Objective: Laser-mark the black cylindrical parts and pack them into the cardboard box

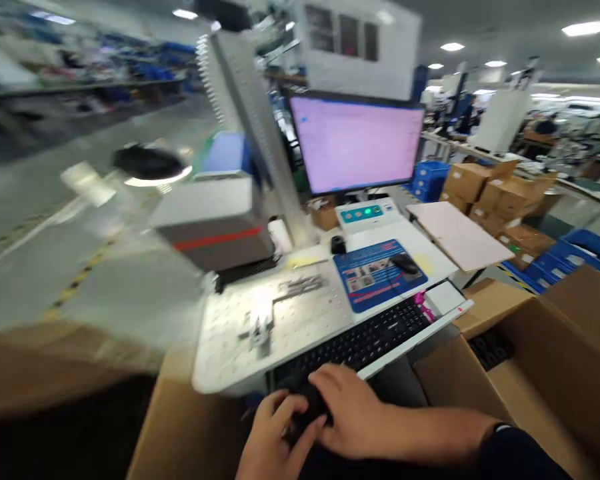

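Note:
My left hand [275, 427] and my right hand [347, 407] meet low in the view, just in front of the keyboard tray. Between them is a small black object [306, 403], mostly covered by the fingers and too dark to name. Both hands have their fingers curled round it. Right beyond them lies a black keyboard [370, 337] on its pull-out tray. Left of the keyboard, a perforated metal plate [295, 307] carries a small metal fixture [260, 327].
A monitor [360, 143] stands behind a blue mouse pad [375, 273] with a black mouse [405, 263]. An open cardboard box [535, 400] is at the right, another carton [180, 420] at lower left. A grey machine [215, 220] and a lamp [150, 163] rise at the left.

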A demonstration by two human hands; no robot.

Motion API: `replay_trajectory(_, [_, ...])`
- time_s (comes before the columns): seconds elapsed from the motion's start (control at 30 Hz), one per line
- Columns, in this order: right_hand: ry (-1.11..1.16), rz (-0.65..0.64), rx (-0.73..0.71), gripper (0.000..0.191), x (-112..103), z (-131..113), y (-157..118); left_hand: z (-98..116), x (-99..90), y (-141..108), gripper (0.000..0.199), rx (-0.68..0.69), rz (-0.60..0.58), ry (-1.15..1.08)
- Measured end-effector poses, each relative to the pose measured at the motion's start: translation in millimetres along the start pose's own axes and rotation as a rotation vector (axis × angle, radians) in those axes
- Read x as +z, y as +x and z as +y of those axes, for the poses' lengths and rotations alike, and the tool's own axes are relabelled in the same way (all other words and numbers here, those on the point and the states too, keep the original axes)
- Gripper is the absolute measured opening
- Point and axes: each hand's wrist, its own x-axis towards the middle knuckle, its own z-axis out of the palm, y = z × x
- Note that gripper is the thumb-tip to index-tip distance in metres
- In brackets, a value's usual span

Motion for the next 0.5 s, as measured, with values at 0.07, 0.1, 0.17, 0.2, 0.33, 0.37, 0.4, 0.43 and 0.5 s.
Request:
replay_trajectory(0.07, [0.056, 0.008, -0.007, 0.067, 1, -6, 1, 16, -6.2, -11, 0.022, -0.099, 0.004, -0.067])
replay_trajectory(0.1, [0.095, 0.011, -0.015, 0.064, 3, -7, 3, 21, -8.4, -15, 0.018, -0.143, 0.004, -0.109])
replay_trajectory(0.17, [0.186, 0.015, -0.023, 0.059, 10, -7, 6, 24, -12.2, -20, 0.023, -0.225, -0.004, -0.189])
replay_trajectory(0.2, [0.232, 0.016, -0.019, 0.057, 13, -7, 7, 23, -14.2, -23, 0.031, -0.263, -0.009, -0.235])
replay_trajectory(0.33, [0.358, 0.078, 0.035, 0.052, 17, -10, 12, 8, -24.5, -38, 0.066, -0.400, 0.010, -0.408])
replay_trajectory(0.37, [0.368, 0.101, 0.047, 0.053, 16, -9, 16, 3, -28.1, -41, 0.070, -0.428, 0.030, -0.435])
replay_trajectory(0.4, [0.370, 0.124, 0.058, 0.054, 15, -7, 21, -3, -32.4, -44, 0.072, -0.453, 0.059, -0.455])
replay_trajectory(0.43, [0.368, 0.142, 0.068, 0.054, 12, -3, 27, -9, -37.2, -47, 0.071, -0.474, 0.109, -0.466])
replay_trajectory(0.5, [0.352, 0.161, 0.096, 0.052, 6, 11, 45, -24, -48.9, -50, 0.064, -0.512, 0.278, -0.464])
